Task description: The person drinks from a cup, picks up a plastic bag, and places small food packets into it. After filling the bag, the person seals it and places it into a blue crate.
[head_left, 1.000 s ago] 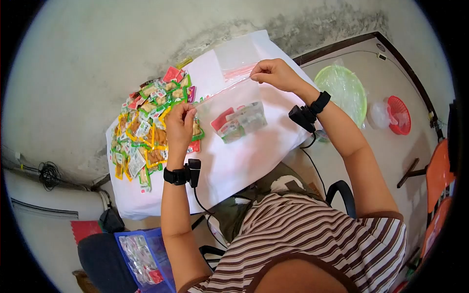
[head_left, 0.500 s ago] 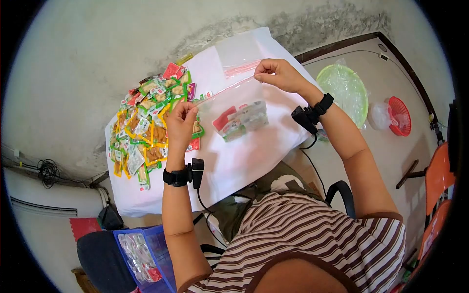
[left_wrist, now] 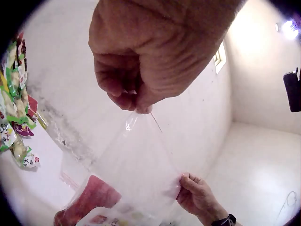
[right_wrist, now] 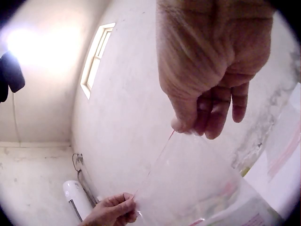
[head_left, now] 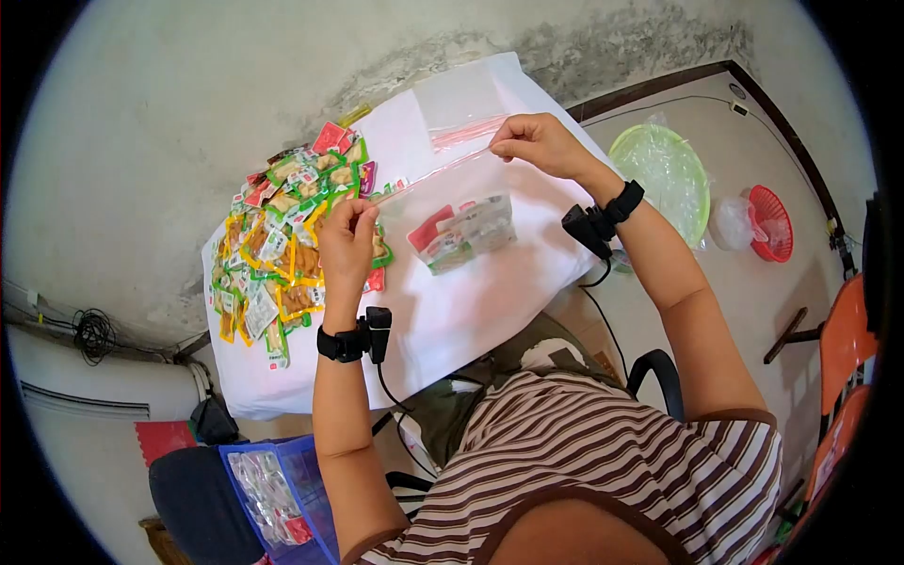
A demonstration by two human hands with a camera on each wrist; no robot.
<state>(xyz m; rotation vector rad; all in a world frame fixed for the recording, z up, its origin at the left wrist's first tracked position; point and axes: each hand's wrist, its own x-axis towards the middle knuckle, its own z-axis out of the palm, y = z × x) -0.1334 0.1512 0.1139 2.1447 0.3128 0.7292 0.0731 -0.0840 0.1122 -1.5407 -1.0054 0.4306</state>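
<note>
A clear zip-lock bag (head_left: 452, 193) hangs stretched between both hands above the white-covered table. In its bottom lie several packets (head_left: 471, 226), one of them red and others pale with green. My left hand (head_left: 347, 243) pinches the left end of the bag's top edge between thumb and fingers. At the far end of that edge, the right hand (head_left: 544, 146) pinches the other corner. A thin red line runs along the taut top edge in the right wrist view. The left wrist view shows a red packet (left_wrist: 96, 193) low in the bag.
A heap of colourful snack packets (head_left: 292, 235) covers the table's left side. Flat clear bags with red strips (head_left: 461, 104) lie at its back. A blue crate (head_left: 315, 480) with packets stands lower left. On the right floor are a green basin (head_left: 664, 179) and red basket (head_left: 772, 226).
Both hands have shifted very slightly right with the view and keep their hold on the bag's top corners. The top edge looks a little tighter and closer together than one second ago.
</note>
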